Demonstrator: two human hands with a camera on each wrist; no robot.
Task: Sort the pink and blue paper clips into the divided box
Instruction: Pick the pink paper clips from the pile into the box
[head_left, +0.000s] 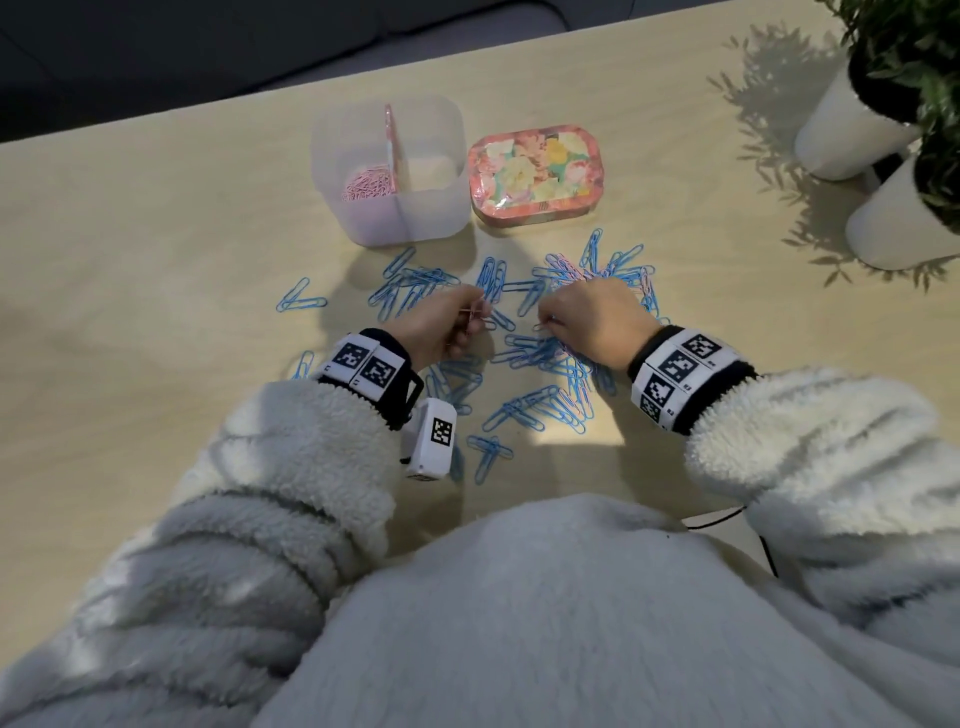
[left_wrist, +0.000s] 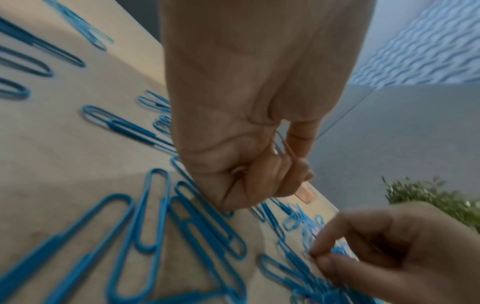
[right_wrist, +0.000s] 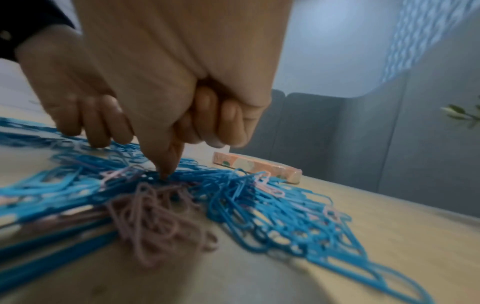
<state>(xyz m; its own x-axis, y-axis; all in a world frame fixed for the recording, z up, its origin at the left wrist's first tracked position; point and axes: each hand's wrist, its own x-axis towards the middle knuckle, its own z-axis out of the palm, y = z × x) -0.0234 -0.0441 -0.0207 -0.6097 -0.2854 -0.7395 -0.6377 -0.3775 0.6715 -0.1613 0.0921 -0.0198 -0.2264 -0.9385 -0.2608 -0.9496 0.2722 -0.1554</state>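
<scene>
Left hand grips pink clips; right hand pinches another.

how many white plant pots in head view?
2. One white pot stands at the table's far right edge; the second pot sits just nearer the person, cut off by the frame. More may be hidden beyond the right edge.

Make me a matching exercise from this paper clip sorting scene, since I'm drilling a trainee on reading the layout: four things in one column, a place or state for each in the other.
Things
1. pink paper clips
2. blue paper clips
3. floral tin
4. left hand

Places or states
A. closed, on the table right of the divided box
B. pinching a few pink clips
C. piled in the box's left compartment
D. scattered loose over the table

Pairs: 1-C, 2-D, 3-A, 4-B
</scene>
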